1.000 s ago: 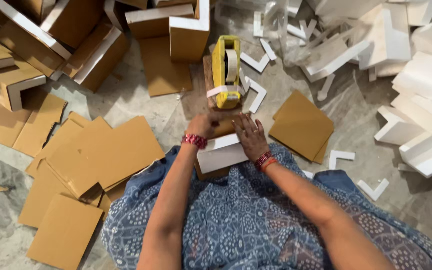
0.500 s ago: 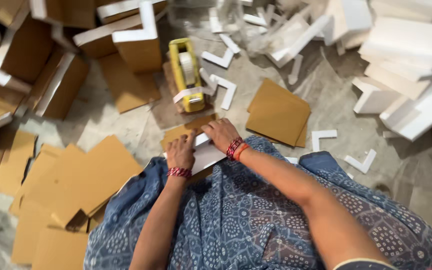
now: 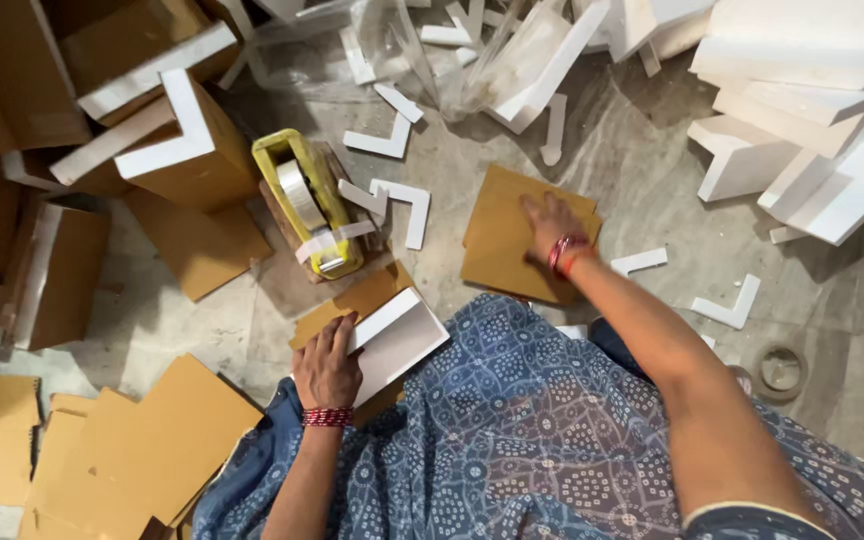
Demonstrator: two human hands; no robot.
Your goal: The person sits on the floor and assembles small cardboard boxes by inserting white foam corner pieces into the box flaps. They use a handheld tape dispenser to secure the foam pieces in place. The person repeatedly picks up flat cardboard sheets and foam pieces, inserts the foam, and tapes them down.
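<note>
White foam piece [image 3: 392, 340] wrapped in cardboard sits on the lap, left hand [image 3: 329, 362] gripping its edge. Right hand [image 3: 550, 222] lies open, fingers spread, on the cardboard stack [image 3: 507, 235] beside the yellow tape dispenser [image 3: 310, 205].

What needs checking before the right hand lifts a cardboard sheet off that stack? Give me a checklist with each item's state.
1. Right hand lies flat on the stack of brown cardboard sheets: ok.
2. Fingers closed on a single sheet: cannot tell, the hand is blurred.
3. Left hand rests on the white foam piece on the lap, pressing its edge: ok.
4. Brown cardboard under the foam piece lies in place: ok; exact alignment cannot tell.
5. Yellow tape dispenser stands in front of the person, between both hands: ok.
6. Stack top free of loose white foam corners: ok, they lie beside it on the floor.
</note>
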